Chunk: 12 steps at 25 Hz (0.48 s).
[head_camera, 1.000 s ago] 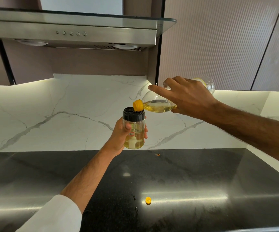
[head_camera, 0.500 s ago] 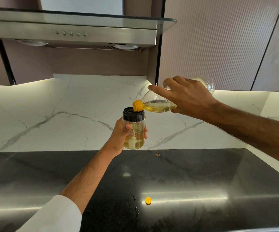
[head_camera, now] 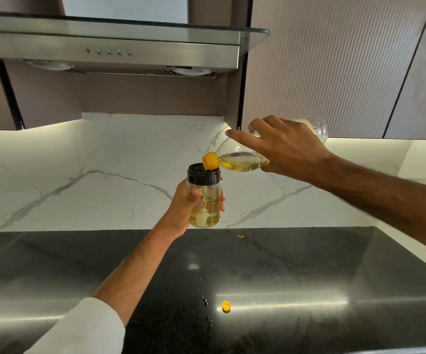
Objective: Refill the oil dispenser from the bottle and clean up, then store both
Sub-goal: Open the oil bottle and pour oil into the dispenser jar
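My left hand (head_camera: pixel 183 208) grips a clear oil dispenser (head_camera: pixel 203 198) with a black collar, held upright above the black counter; yellow oil fills its lower part. My right hand (head_camera: pixel 283 146) holds a clear oil bottle (head_camera: pixel 242 159) tipped on its side, index finger stretched along it. The bottle's yellow spout (head_camera: pixel 210 160) sits right over the dispenser's open mouth. A small yellow cap (head_camera: pixel 226 306) lies on the counter below.
The black granite counter (head_camera: pixel 296 264) has a few oil drops (head_camera: pixel 206 310) beside the cap and an orange speck (head_camera: pixel 241 236) near the marble backsplash. A steel range hood (head_camera: pixel 109 47) hangs overhead, with ribbed wall cabinets (head_camera: pixel 334 60) on the right.
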### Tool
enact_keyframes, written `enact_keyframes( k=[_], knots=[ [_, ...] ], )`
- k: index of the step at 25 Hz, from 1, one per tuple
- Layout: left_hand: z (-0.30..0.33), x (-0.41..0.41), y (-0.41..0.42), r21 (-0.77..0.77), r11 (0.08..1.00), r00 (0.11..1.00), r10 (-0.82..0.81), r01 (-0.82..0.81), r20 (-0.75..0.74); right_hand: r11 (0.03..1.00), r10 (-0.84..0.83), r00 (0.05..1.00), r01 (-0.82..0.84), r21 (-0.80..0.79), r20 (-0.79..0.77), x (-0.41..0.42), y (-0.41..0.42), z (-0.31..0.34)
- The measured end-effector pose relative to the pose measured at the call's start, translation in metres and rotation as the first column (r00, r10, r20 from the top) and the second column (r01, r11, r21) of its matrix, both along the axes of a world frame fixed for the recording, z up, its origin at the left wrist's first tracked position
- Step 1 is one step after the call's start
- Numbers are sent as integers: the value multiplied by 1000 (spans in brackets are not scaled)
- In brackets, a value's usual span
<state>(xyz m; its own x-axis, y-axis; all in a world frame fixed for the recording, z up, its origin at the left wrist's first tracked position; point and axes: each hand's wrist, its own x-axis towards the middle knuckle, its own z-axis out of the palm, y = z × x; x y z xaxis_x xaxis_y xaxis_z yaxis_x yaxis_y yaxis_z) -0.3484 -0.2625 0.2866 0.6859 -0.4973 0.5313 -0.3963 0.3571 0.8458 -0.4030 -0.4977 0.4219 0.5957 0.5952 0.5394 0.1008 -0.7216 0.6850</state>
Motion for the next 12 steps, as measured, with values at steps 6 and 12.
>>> enact_keyframes(
  k=[6,12],
  knots=[
    [-2,0,0,-5,1000,1000,-6,6,-5,1000,12,1000,-12,-3,12,-1,1,-1],
    [-1,-1,1,-12,1000,1000,-7,7,-6,1000,0,1000,0,-11,13,-3,2,1]
  ],
)
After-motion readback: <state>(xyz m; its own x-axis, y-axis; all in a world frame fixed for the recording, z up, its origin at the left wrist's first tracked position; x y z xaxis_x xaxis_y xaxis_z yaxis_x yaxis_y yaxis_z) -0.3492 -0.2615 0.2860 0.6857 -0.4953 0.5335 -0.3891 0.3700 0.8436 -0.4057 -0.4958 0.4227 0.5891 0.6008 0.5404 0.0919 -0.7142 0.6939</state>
